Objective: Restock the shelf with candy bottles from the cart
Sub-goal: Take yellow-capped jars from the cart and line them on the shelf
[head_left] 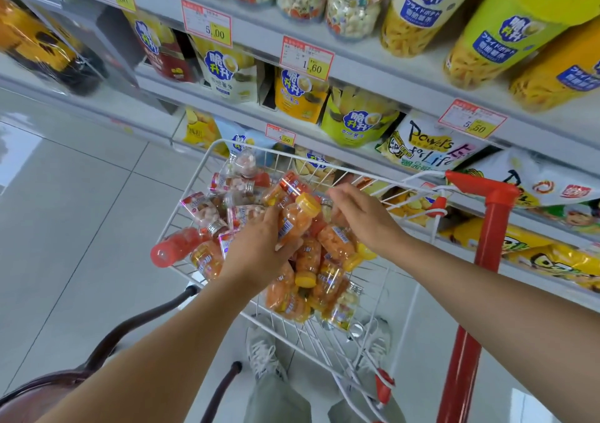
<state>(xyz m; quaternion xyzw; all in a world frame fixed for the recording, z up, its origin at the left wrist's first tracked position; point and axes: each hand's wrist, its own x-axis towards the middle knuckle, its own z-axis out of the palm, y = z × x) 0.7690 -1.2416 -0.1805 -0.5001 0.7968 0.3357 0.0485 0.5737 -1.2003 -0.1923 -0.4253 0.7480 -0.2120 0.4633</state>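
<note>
Left hand grips 1 orange bottle; right hand seemingly open over cart.

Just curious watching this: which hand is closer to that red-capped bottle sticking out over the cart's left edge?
Left. The left hand is in the pile just right of the red-capped bottle; the right hand is farther right, across the cart.

Right hand's fingertips hidden among bottles; price tags blurred.
</note>
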